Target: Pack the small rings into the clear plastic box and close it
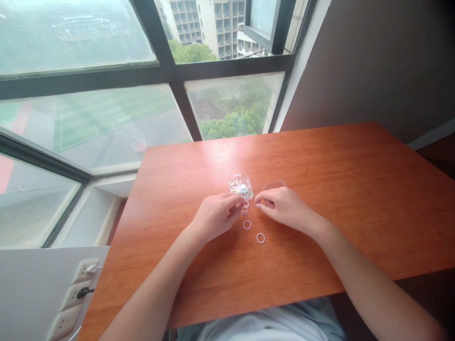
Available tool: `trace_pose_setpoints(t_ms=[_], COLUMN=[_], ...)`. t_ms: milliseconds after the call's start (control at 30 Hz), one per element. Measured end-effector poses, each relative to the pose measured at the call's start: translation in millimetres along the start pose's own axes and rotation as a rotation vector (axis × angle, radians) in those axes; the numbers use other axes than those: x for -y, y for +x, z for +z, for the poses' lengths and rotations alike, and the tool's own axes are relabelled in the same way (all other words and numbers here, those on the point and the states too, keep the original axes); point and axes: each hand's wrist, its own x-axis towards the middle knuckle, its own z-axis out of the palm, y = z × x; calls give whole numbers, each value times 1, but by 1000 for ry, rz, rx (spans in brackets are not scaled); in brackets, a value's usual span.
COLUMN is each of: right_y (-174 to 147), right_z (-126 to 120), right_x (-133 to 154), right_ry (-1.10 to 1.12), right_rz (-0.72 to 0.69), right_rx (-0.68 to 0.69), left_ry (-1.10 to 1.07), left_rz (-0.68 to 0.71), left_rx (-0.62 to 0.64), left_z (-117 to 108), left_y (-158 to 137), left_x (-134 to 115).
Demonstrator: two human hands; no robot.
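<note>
Fingers bent inward, my left hand [217, 217] is low over the table, its fingertips right beside a small pale ring [247, 204]. Another pale ring [244, 212] shows just under those fingertips. Whether the left fingers grip a ring is hidden. Across a narrow gap, my right hand [280, 204] has its thumb and forefinger curled together; anything in them is too small to make out. A clear plastic box [245, 179] beyond my left fingertips contains several thin rings, some greenish. Closer to me lie a purplish ring [247, 225] and a whitish ring [260, 238].
A flat clear plastic piece [274, 184], perhaps a lid, lies behind my right hand. The brown wooden table [355, 189] meets windows at its far left side and a grey wall at the right. Wall sockets [73, 294] with plugs are at lower left.
</note>
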Motion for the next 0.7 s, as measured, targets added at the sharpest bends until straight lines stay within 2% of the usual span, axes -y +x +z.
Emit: trace_pose_setpoints(t_ms=[100, 300, 567, 700], right_y=[-8, -27, -35, -30], right_z=[1, -2, 8, 12], right_x=[2, 8, 22, 22], right_ry=[-50, -26, -297, -363], right_rz=[-28, -100, -117, -140], right_rx=[47, 277, 271, 251], left_ry=[41, 61, 24, 1], left_rz=[37, 45, 0, -15], left_rx=[62, 106, 60, 37], left_z=[3, 4, -3, -7], left_y=[-1, -1, 0, 1], left_x=[-2, -1, 4, 6])
